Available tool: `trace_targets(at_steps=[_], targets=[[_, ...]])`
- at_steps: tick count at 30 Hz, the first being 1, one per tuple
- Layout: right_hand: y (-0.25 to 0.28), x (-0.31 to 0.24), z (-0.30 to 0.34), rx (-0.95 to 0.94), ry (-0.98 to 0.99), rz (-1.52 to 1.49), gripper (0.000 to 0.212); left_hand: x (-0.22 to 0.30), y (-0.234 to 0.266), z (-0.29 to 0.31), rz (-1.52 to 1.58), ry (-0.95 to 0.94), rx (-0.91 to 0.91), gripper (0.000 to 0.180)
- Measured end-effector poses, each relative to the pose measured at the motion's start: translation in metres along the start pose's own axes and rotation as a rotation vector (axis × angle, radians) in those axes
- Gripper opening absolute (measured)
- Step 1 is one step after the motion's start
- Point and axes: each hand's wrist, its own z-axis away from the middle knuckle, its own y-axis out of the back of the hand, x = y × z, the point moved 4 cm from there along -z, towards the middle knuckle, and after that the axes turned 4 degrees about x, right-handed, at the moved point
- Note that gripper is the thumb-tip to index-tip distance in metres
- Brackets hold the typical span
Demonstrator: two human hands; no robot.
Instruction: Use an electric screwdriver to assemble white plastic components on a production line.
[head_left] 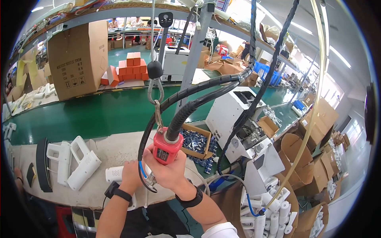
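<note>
My right hand [171,171] is wrapped round a red power screwdriver [166,147], which hangs upright from a hook and chain. A thick black ribbed cable leaves its top, and a thin blue tube runs to the metal fitting at its lower end. Close beside it on the left, my left hand [131,174] is closed on a white gun-shaped plastic housing [114,173] lying on the bench. The hand and wrist hide most of that housing, and the tool's tip cannot be made out. Further left lie two similar housings, one upright-looking [59,162] and one tilted [84,168].
A curved black strip [43,164] lies at the bench's left. Behind the tool stands a cardboard tray [208,144] of small blue-and-metal parts. A white machine [224,115] is at right, above a carton [293,198] of white housings. Cables and a yellowish hose [307,139] hang down.
</note>
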Motion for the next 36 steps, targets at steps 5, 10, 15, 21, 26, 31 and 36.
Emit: trace_targets(at_steps=[5,10,15,21,26,31,36], targets=[[0.0,0.001,0.001,0.006,-0.008,0.003,0.007,0.002,0.004,-0.001,-0.007,0.007,-0.018,0.029],[0.002,0.001,0.002,-0.011,-0.018,0.007,0.007,0.019,0.039,-0.004,-0.026,0.1,-0.155,0.02],[0.0,0.001,0.001,-0.014,-0.011,-0.001,0.006,0.006,0.01,-0.001,-0.004,0.017,-0.015,0.018],[0.0,0.001,0.001,0.0,-0.016,0.005,0.006,0.005,0.009,-0.002,-0.003,0.015,-0.003,0.02],[-0.001,0.0,0.002,-0.009,-0.023,-0.004,0.007,0.003,0.008,0.0,0.012,0.013,0.026,0.023],[0.001,0.0,0.003,-0.009,0.0,0.026,0.007,0.018,0.039,-0.003,-0.012,0.074,-0.138,0.025],[-0.002,-0.001,0.004,0.007,-0.005,0.022,0.008,-0.001,0.0,0.003,0.041,0.02,0.034,0.026]])
